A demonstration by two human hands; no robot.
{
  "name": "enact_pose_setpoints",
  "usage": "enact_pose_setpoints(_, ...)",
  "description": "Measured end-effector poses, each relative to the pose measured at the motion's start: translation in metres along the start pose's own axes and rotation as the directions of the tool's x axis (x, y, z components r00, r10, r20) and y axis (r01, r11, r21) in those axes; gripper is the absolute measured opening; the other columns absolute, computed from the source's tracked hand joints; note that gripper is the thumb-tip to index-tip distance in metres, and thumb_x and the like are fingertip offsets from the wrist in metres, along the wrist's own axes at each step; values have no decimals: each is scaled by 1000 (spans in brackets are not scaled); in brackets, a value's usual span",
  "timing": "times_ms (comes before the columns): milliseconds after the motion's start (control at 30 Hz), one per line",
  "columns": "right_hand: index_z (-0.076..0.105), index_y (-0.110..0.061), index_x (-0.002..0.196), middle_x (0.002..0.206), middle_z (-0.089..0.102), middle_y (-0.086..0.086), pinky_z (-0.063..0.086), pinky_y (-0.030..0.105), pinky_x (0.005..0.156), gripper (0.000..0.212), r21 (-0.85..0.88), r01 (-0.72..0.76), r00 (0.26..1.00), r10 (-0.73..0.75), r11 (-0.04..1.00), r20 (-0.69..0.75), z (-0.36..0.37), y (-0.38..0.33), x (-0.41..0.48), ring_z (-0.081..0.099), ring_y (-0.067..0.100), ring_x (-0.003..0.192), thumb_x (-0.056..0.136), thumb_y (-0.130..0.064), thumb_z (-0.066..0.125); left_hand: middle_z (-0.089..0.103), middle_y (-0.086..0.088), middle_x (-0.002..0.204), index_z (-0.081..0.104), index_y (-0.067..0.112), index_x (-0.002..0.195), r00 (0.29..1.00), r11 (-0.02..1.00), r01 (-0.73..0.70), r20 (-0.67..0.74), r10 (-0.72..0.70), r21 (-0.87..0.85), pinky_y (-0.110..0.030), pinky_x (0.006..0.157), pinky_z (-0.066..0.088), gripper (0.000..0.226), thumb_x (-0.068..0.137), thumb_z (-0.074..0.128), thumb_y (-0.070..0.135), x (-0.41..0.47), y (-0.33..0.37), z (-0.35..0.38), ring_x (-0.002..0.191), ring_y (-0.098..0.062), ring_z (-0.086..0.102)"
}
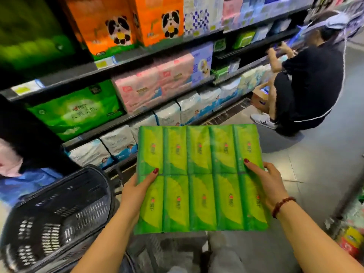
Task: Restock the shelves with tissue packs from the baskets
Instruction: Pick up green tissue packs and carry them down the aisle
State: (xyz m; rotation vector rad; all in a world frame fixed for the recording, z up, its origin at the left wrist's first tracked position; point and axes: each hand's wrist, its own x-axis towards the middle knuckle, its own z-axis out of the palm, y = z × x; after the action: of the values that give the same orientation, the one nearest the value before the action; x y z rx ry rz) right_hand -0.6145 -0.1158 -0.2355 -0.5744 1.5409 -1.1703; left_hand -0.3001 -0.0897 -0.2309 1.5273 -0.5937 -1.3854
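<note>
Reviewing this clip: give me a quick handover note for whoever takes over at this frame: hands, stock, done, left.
Left hand: grips the left edge of the green tissue multipack, thumb on top.
Right hand: grips its right edge the same way.
Pack held flat in front of the shelves, on none of them. Black basket at lower left; contents unclear.
Done: one pack in hand. Left: shelve it, probably by the green packs on the left shelf, then check the basket.
</note>
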Motion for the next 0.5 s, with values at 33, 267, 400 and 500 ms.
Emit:
enact_pose_setpoints(33,57,-12,103,104,69,20,54,55,81,72,-20,7,999,-6,1000,41,7,-7,15,68,35,87,46,-44,87,73,-4,100,64,21,112,999,1000,-17,-34,17,-18,-42,75,58,37,78,74,31,5,4,3,87,-25,71)
enact_pose_setpoints(267,57,-5,107,96,69,16,55,31,56,58,-125,29,945,13,992,327,66,-61,107,68,29,74,65,-35,84,75,-3,94,66,17,109,949,981,-125,-306,76,-145,-38,71,58,31,80,72,24,14,22,24,84,-23,72)
enact_pose_setpoints(400,58,-4,117,98,70,19,56,35,55,69,-181,32,867,62,983,494,113,-77,139,71,27,71,62,-35,85,75,-2,97,67,20,109,896,968,-174,-436,81,-179,-44,81,56,45,68,78,36,15,33,18,90,-23,71)
enact_pose_setpoints(500,58,-4,115,96,70,14,54,28,50,47,-194,56,824,65,979,563,154,-87,148,71,18,64,76,-23,75,74,-5,100,68,20,109,857,957,-218,-507,94,-191,-50,87,53,52,62,79,40,18,46,4,93,-26,70)
